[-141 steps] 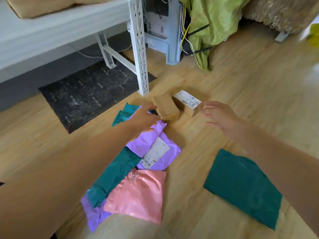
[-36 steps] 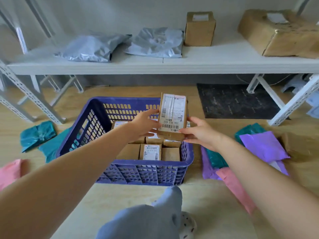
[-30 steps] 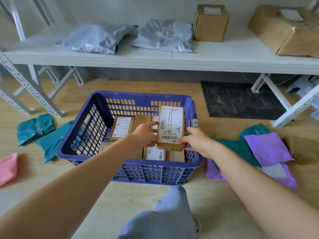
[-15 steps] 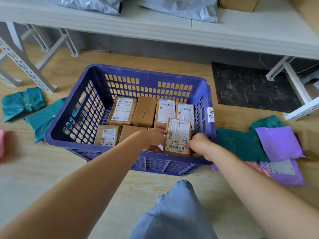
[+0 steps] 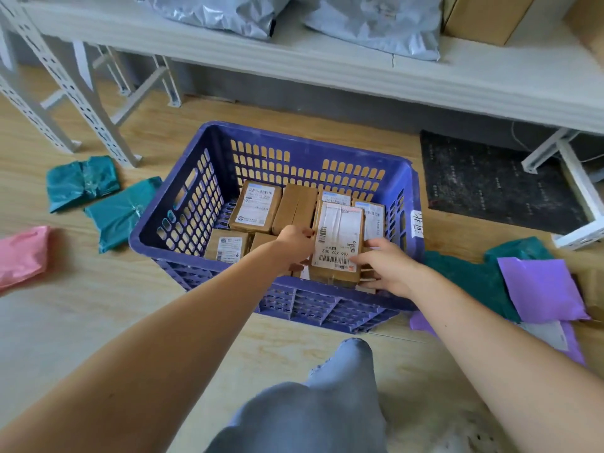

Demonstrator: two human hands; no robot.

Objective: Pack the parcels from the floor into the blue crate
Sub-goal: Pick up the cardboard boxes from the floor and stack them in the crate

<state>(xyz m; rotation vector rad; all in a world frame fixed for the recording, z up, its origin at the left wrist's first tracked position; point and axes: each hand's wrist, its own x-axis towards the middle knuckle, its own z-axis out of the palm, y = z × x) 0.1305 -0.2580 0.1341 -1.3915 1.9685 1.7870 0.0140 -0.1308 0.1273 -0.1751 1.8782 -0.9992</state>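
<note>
The blue crate (image 5: 170,220) stands on the wooden floor in the middle and holds several small cardboard boxes with white labels. Both hands hold one labelled cardboard box (image 5: 338,240) inside the crate at its near right corner, on top of other boxes. My left hand (image 5: 294,245) grips its left side. My right hand (image 5: 384,264) holds its right lower edge with curled fingers. Soft mailers lie on the floor: teal ones (image 5: 98,197) and a pink one (image 5: 21,253) to the left, teal (image 5: 470,279) and purple ones (image 5: 542,289) to the right.
A white metal shelf (image 5: 327,70) runs behind the crate, with grey bags (image 5: 372,24) and cardboard boxes (image 5: 483,18) on it. Its legs (image 5: 75,89) stand at the left and right. A dark mat (image 5: 490,181) lies at the back right. My knee in jeans (image 5: 313,410) is below.
The view swung from the floor pile to the crate. Both hands carried the labelled box over the crate and lowered it into the near right corner.
</note>
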